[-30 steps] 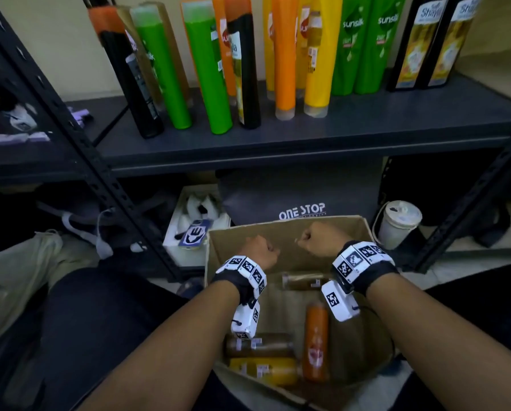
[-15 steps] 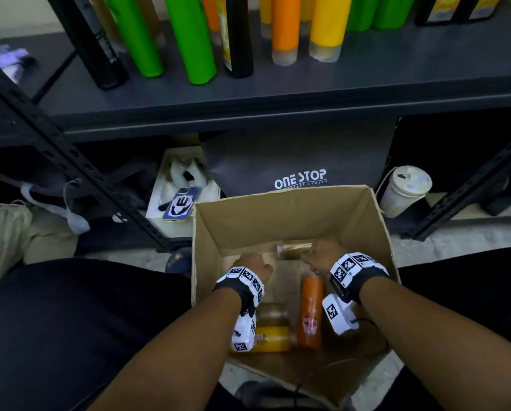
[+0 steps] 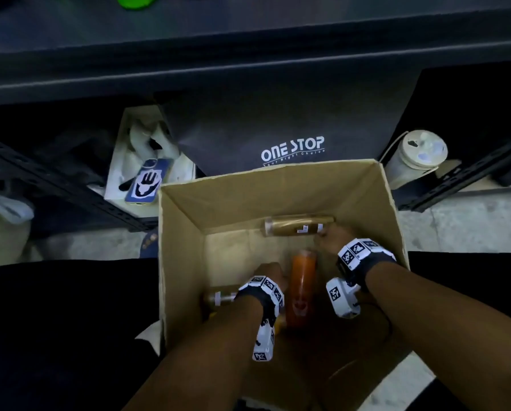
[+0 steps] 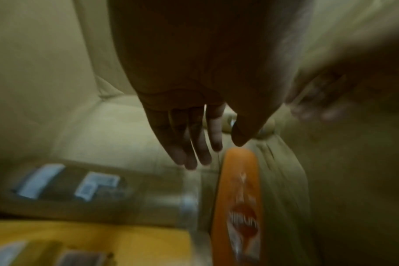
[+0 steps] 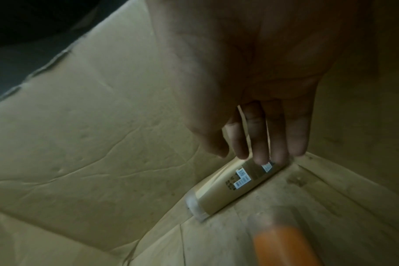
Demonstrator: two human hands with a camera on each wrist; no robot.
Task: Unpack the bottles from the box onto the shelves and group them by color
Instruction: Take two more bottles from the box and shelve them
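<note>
Four bottles lie in the box [image 3: 278, 203] that I can see, so the job is not done yet. Going from the left: my left hand [image 4: 194, 126] hangs low in the box with its fingers straight and loose, holding nothing. Under it lies a brown bottle [image 4: 91, 194], and a yellow bottle [image 4: 87, 241] lies just beside that one, nearer to me. Next comes the orange bottle [image 3: 301, 289], lying in the middle between my two arms. Then my right hand [image 5: 262, 117] reaches to the far wall of the box, and its straight fingertips [image 5: 261, 158] touch the end of a gold bottle [image 5: 230, 187], but they are not curled round it yet. That bottle lies tight along the far wall, close to the right corner, so I think my fingers have little room behind it. The box walls stand tall all round, so I think each bottle must go straight up first. Up top, the dark shelf [image 3: 248, 40] shows a bit of a green bottle [image 3: 132, 1] at its far edge.
</note>
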